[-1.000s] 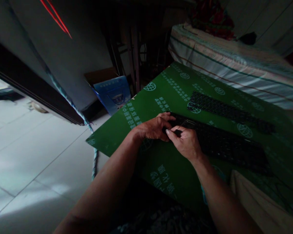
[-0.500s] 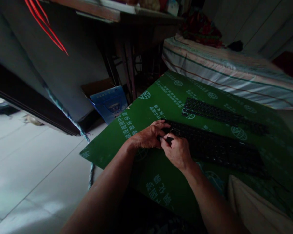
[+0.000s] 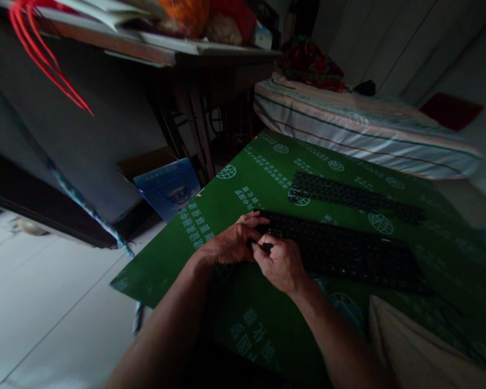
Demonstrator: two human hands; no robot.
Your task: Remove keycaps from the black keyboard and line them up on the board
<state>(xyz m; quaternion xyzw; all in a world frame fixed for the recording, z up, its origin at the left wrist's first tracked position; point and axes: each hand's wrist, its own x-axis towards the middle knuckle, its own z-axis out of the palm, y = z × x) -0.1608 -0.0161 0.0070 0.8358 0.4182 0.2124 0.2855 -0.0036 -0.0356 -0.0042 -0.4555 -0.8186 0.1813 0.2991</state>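
Note:
A black keyboard [image 3: 340,254] lies on the green board, its key area partly bare-looking in the dim light. My left hand [image 3: 237,237] is at the keyboard's left end, fingers bent over its edge and closed against it. Close beside it, my right hand [image 3: 281,262] pinches a small black piece [image 3: 266,247] with a thin shiny wire [image 3: 274,233] at the keyboard's left part. The fingers hide much of that piece, and its exact kind does not show. Beyond the keyboard, rows of loose black keycaps [image 3: 352,194] are laid out.
The green board [image 3: 170,270] has pale printed writing and globe marks. Beige cloth [image 3: 405,335] lies at the near right. A blue bag [image 3: 168,186] stands by a cluttered table [image 3: 146,51]. Behind is a bed [image 3: 348,116]. A twisted cord [image 3: 81,202] hangs at left.
My view has shifted, so the scene sits further left and mostly lower. Both hands keep the same closed grips at the keyboard's left end.

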